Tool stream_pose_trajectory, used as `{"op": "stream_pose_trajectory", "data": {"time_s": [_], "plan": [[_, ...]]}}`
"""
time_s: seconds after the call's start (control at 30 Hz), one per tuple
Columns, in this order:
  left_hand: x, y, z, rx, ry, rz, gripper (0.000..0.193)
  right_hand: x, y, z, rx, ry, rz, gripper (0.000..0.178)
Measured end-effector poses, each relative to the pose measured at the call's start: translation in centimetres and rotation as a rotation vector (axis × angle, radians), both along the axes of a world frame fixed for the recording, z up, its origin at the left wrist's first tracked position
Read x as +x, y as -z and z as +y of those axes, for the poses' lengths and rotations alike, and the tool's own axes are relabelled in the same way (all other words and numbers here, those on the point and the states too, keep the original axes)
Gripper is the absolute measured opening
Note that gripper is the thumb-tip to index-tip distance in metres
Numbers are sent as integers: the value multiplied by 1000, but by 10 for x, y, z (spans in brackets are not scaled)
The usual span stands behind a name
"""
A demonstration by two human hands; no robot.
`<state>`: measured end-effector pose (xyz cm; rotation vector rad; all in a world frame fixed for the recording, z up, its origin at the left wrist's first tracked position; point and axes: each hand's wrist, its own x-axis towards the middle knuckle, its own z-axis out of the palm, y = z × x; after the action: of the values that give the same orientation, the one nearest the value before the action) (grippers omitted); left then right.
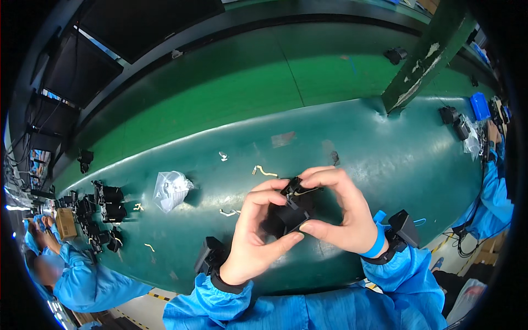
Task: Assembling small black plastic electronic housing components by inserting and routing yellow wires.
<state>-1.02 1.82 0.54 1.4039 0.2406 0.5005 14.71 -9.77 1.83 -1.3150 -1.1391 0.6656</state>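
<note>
Between my two hands, above the green table (352,143), is a black plastic part (291,215) with a small dark piece at its top and a thin pale strip along it. My left hand (254,228) grips its left side, fingers bent over the top and thumb at the lower edge. The right hand (345,212) holds the other side, with fingertips at the top piece and thumb at the lower right. What the part is cannot be made out. Just beyond my hands lie a pale yellow flexible strip (266,172) and a similar strip (229,213).
A clear plastic bag (171,191) lies to the left. Several black assemblies (110,203) are grouped farther left, near a cardboard box (66,223) and a person in blue (91,280). A green post (426,60) rises at the far right. Another blue-sleeved person (489,192) works beside a blue tray (479,106).
</note>
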Motion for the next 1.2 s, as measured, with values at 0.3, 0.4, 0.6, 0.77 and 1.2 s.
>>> {"op": "stream_pose_trajectory", "data": {"time_s": [0.3, 0.4, 0.6, 0.77, 1.2], "plan": [[-4, 0, 1, -292, -128, 41, 7, -6, 6, 2, -6, -90, -12, 44], [-6, -1, 2, -325, -129, 79, 2, -8, 8, 3, -8, -128, 3, 43], [-9, -8, 3, -290, -133, 129, 1, -7, 13, 7, 17, -181, -56, 46], [-9, -12, 4, -216, -162, 198, 5, -6, 8, 7, 0, -189, -217, 46], [-15, -26, 23, 356, -103, 214, 9, -12, 1, 6, -19, -193, -352, 40]]}}
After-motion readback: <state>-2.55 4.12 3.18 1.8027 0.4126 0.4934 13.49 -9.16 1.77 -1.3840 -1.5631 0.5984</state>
